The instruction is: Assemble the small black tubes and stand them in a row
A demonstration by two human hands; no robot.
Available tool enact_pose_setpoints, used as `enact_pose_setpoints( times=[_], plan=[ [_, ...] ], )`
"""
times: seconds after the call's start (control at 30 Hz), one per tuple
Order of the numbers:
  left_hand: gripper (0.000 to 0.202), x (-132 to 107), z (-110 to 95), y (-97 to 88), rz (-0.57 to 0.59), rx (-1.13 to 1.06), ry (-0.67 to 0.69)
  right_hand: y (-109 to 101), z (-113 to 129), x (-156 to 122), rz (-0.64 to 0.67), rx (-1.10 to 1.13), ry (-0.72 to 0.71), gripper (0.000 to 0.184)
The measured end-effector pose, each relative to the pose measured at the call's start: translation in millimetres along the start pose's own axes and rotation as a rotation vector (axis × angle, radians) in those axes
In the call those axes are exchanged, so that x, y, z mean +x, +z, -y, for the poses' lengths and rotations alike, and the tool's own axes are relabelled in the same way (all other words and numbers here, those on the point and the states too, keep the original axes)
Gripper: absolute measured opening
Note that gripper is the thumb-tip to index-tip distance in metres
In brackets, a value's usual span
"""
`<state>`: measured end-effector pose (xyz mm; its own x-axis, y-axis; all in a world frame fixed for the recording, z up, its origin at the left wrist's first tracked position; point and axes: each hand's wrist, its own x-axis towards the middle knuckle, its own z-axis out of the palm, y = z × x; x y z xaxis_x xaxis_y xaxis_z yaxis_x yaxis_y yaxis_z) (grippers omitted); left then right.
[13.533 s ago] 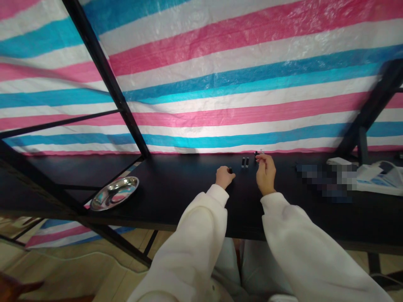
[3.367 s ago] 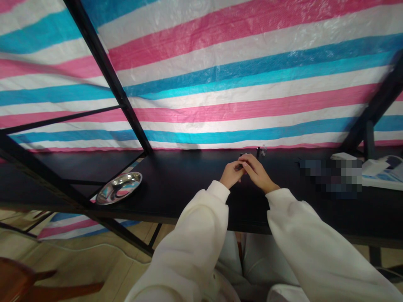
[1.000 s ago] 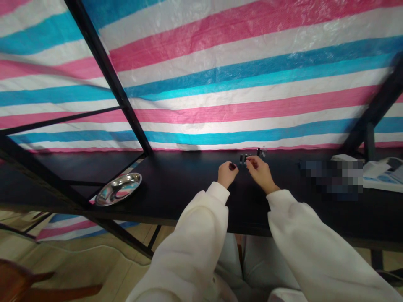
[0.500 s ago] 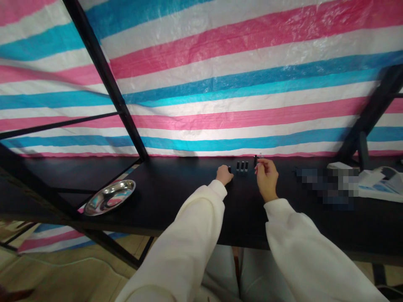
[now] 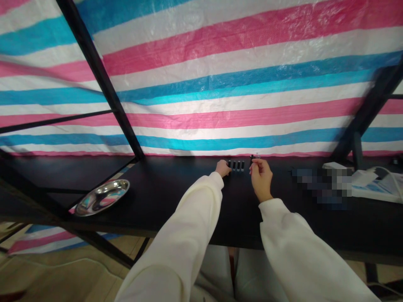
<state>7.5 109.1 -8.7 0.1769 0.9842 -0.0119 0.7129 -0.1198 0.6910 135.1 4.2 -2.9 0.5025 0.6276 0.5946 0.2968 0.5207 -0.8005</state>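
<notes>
My left hand (image 5: 223, 168) is closed, its fingertips pinching a small black stick with a silvery end (image 5: 229, 164) at the left end of a short row. Close beside it on the black table stand or lie three similar black sticks (image 5: 238, 165); they look like batteries, but are too small to be sure. My right hand (image 5: 262, 175) is to the right of the row, with thumb and fingers pinched together on a small black piece (image 5: 251, 159). A small clear bit (image 5: 257, 155) shows just above those fingers.
An oval shiny metal dish (image 5: 102, 197) sits on the table's left part. To the right lie a blurred-out patch (image 5: 324, 184) and a white box-like item with a cable (image 5: 374, 184). Black frame posts (image 5: 103, 79) rise before a striped tarp (image 5: 220, 84).
My left hand has brought its black stick closer to the three others, so the gap has narrowed. My right hand keeps its pinch. The whole view has shifted slightly.
</notes>
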Motion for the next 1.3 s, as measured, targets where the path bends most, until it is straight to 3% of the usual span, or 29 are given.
enact_pose_setpoints(
  times=[0.27, 0.43, 0.63, 0.83, 1.1, 1.3],
  plan=[
    [0.018, -0.7, 0.1, -3.7, 0.058, 0.017, -0.039, -0.4, 0.8, 0.9, 0.009, -0.017, -0.004, 0.016],
    [0.026, -9.0, 1.5, -17.2, 0.062, 0.050, -0.038, -1.2, 1.1, 0.9, 0.010, -0.025, -0.006, 0.016],
    [0.026, -39.2, 5.1, -35.8, 0.056, 0.251, -0.058, -0.1, -0.6, -0.5, 0.034, -0.036, 0.003, 0.017],
    [0.020, -73.3, 9.4, -30.1, -0.057, 0.324, -0.075, -0.6, -4.5, -1.5, 0.059, -0.081, -0.017, 0.018],
    [0.014, -81.7, 16.7, -15.5, -0.190, 0.250, 0.132, -1.4, -3.3, -1.1, 0.118, -0.146, -0.008, 0.020],
    [0.017, -80.6, 19.1, -12.0, -0.223, 0.170, 0.257, -1.2, -10.2, 2.8, 0.257, -0.344, 0.033, 0.022]
  ],
)
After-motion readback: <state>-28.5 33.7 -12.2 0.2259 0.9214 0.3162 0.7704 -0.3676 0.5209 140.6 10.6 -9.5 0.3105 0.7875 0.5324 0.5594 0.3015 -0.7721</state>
